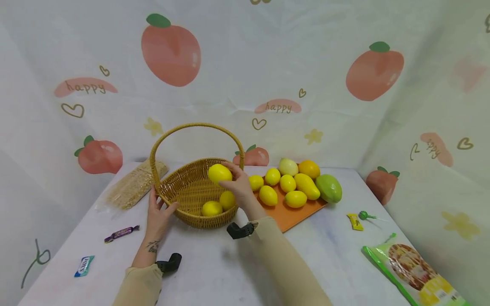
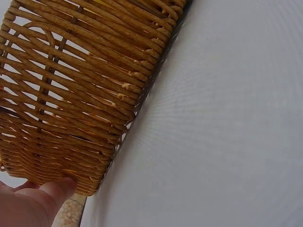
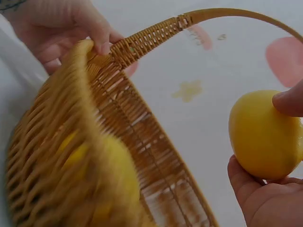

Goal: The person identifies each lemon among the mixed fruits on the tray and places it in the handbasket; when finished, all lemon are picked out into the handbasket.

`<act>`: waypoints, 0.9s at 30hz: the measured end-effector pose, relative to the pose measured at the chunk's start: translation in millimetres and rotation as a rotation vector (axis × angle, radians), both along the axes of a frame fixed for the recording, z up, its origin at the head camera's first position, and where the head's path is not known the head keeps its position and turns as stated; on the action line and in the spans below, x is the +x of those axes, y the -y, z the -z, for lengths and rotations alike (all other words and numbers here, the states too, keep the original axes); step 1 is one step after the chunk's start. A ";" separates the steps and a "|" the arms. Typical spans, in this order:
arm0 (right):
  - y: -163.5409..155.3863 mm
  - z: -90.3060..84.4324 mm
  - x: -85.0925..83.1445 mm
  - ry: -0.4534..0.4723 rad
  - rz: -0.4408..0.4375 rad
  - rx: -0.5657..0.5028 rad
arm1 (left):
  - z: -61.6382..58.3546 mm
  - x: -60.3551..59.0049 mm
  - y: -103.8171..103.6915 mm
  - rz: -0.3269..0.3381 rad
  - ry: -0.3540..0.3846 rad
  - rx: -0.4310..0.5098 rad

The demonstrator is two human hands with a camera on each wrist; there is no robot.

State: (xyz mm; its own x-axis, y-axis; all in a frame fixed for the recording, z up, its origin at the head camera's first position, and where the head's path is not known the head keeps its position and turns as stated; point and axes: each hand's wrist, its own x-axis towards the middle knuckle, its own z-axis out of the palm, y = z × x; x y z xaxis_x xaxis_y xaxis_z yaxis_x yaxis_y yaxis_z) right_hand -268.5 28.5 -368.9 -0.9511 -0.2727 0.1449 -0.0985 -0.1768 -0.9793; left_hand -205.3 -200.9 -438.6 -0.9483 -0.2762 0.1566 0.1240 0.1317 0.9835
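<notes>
A woven wicker basket (image 1: 180, 193) with a tall handle stands on the white table; two yellow lemons (image 1: 212, 208) lie inside it. My left hand (image 1: 160, 212) grips the basket's near left rim, thumb over the edge; in the left wrist view a fingertip (image 2: 59, 188) presses the basket's wall (image 2: 71, 94). My right hand (image 1: 239, 183) holds a yellow lemon (image 1: 219, 173) above the basket's right side. In the right wrist view that lemon (image 3: 262, 137) sits between thumb and fingers beside the basket (image 3: 118, 156).
An orange board (image 1: 291, 214) right of the basket carries several lemons, a mango (image 1: 307, 185), an orange and a green fruit (image 1: 329, 188). A bag of grains (image 1: 135, 183) lies left. Candies (image 1: 121, 233), a green lollipop (image 1: 365, 215) and a snack bag (image 1: 413, 267) lie around.
</notes>
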 end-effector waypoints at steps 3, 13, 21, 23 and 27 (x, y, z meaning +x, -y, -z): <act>17.2 -4.1 -10.1 -0.005 -0.015 0.017 | 1.0 0.3 -0.5 0.006 0.000 -0.005; 44.7 -4.1 -19.3 0.041 -0.019 0.021 | 1.3 0.4 -1.9 -0.005 0.018 -0.016; 34.7 -1.4 -11.1 0.037 -0.005 -0.007 | -0.8 0.1 -1.3 0.005 0.023 0.009; 26.9 -0.7 -8.3 0.040 -0.007 -0.033 | -1.1 0.3 -1.1 0.006 0.024 0.014; 3.5 -0.5 -1.3 0.037 -0.003 -0.064 | -2.2 0.1 -0.2 0.003 0.026 0.006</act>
